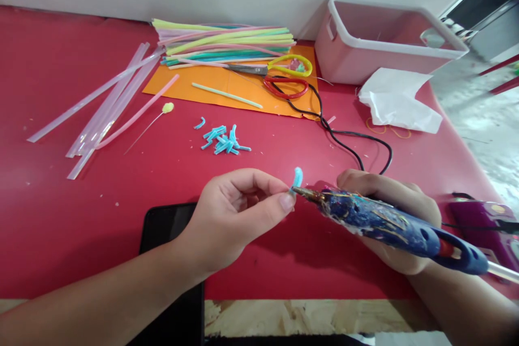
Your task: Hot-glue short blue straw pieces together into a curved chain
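My left hand (239, 211) pinches a short, curved light-blue pipe cleaner piece (298, 177) between thumb and forefinger. My right hand (397, 205) is wrapped round a worn blue hot glue gun (377, 221), with a clear glue stick (503, 271) sticking out of its back end. The metal nozzle meets the lower end of the blue piece, right by my left fingertips. Beyond my left hand lies a small pile of cut blue pipe cleaner pieces (225, 141), with one curved piece (200, 122) apart from it.
A bundle of coloured pipe cleaners (227, 43) and scissors (259, 70) lie on an orange sheet (235, 84). Clear glue sticks (109, 102) are at left, a pink bin (344, 59) and white paper (397, 100) at right. A black cord (348, 143) loops nearby; a phone (170, 221) lies under my left arm.
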`<state>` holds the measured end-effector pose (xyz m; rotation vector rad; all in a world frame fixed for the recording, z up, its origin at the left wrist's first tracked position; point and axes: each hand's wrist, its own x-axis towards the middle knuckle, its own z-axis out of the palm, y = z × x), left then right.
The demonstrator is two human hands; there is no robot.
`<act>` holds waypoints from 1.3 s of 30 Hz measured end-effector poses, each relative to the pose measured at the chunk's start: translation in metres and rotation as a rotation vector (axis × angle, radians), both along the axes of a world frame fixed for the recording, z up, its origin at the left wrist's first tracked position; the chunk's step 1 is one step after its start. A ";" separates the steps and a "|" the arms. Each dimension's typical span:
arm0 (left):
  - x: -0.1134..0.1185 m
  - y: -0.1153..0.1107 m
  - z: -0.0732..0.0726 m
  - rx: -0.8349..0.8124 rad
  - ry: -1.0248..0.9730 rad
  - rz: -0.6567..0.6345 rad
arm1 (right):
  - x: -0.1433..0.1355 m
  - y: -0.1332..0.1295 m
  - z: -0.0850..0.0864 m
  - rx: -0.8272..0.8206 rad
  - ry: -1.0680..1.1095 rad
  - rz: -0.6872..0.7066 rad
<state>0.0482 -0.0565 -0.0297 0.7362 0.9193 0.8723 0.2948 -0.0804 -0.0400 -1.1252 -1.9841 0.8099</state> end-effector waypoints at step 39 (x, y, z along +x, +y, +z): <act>0.000 0.000 -0.001 0.063 0.063 0.010 | -0.004 0.000 -0.003 0.085 -0.009 -0.031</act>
